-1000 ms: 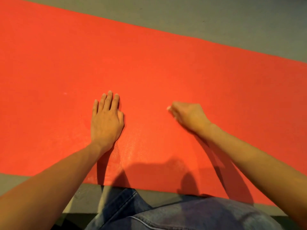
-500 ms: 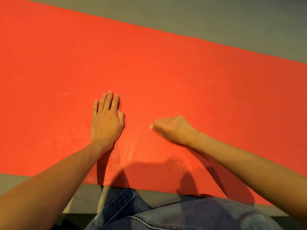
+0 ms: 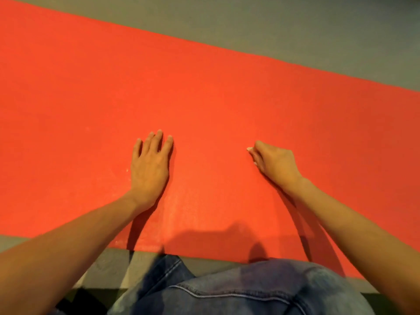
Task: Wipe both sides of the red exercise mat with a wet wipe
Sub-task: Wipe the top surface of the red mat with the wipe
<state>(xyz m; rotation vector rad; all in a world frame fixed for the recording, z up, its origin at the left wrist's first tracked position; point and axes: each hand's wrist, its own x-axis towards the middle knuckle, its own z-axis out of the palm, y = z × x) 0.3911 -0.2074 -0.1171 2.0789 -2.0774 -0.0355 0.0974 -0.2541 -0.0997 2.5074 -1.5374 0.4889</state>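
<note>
1. The red mat [image 3: 227, 98] lies flat on the grey floor [image 3: 295, 23]. It runs across my view from 9 o'clock to 3 o'clock, with its far edge slanting down toward 3 o'clock.
2. My left hand [image 3: 150, 169] rests palm down on the mat, just to the 9 o'clock side of the middle of my view. Its fingers are straight, close together and point toward 12 o'clock. It holds nothing.
3. My right hand [image 3: 276, 164] sits on the mat at about 3 o'clock from the middle, apart from the left hand. Its fingers are curled under, with the knuckles aimed toward 10 o'clock.
4. The wet wipe [image 3: 250, 149] shows only as a small white bit at the tips of those curled fingers, pressed against the mat. The rest of it is hidden under my hand.
5. The mat has a faint pale sheen between my two hands, toward its near edge.
6. My jeans [image 3: 227, 292] fill the view at 6 o'clock, just this side of the mat's near edge, with a strip of floor between them.
</note>
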